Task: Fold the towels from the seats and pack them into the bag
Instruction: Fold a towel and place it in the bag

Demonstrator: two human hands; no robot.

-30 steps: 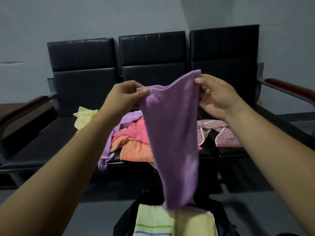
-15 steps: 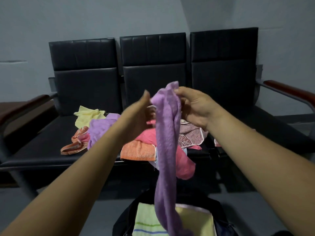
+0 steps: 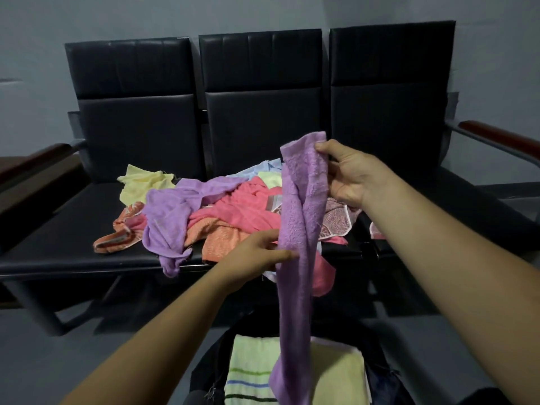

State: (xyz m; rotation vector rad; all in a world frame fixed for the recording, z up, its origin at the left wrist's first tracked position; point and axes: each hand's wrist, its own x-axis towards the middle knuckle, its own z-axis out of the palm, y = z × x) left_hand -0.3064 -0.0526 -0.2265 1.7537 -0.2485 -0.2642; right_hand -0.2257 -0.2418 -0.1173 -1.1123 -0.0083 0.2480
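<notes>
A purple towel (image 3: pixel 298 235) hangs folded lengthwise in a long narrow strip. My right hand (image 3: pixel 350 173) pinches its top end at chest height. My left hand (image 3: pixel 257 255) touches the strip's left edge about halfway down, thumb and fingers around it. The towel's lower end dangles over the open black bag (image 3: pixel 210 369) on the floor, where a pale green striped towel (image 3: pixel 248 372) and a yellow towel (image 3: pixel 336 375) lie folded. A loose pile of towels (image 3: pixel 233 211) in purple, pink, orange, yellow and light blue covers the middle seat.
Three joined black seats (image 3: pixel 134 223) stand against a grey wall, with wooden armrests (image 3: pixel 502 138) at both ends. A patterned mauve cloth (image 3: pixel 336 220) lies on the right side of the pile. The grey floor spreads around the bag.
My hands brought the spread towel's two top corners together, leaving it in a narrow strip. The left hand then let go of the top and slid down to the strip's middle.
</notes>
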